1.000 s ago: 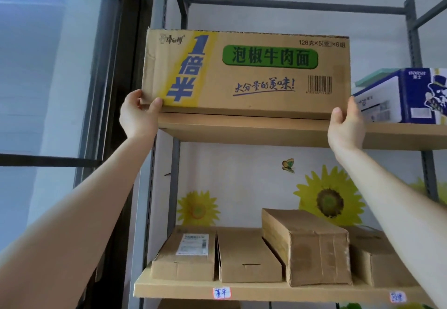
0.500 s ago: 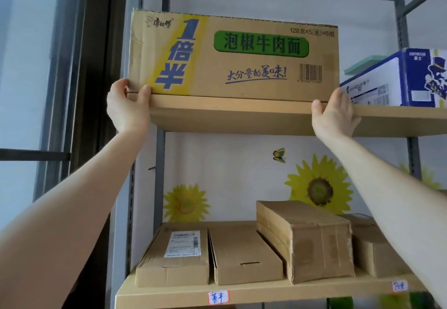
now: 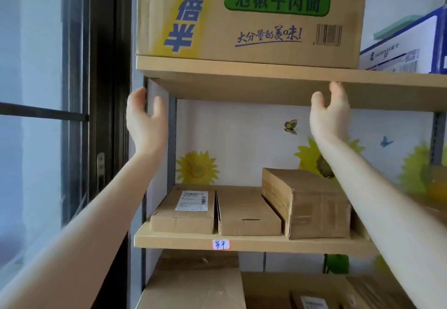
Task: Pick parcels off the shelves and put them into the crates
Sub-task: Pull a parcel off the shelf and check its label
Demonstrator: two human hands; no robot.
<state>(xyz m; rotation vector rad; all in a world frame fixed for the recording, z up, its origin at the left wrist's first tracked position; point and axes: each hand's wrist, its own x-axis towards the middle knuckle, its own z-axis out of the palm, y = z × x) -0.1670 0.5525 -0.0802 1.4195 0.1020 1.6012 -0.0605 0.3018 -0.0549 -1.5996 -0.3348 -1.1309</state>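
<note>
While carton [image 3: 249, 18] rests, left hand [image 3: 147, 119] — right hand [image 3: 330, 112] too — is empty.

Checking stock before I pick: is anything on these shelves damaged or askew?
Nothing serious. The noodle carton sits square on the top shelf. On the middle shelf the tall taped parcel looks creased and worn, but intact.

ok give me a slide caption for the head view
Left hand and right hand open beneath the upper shelf, not touching the noodle carton resting on it.
</note>
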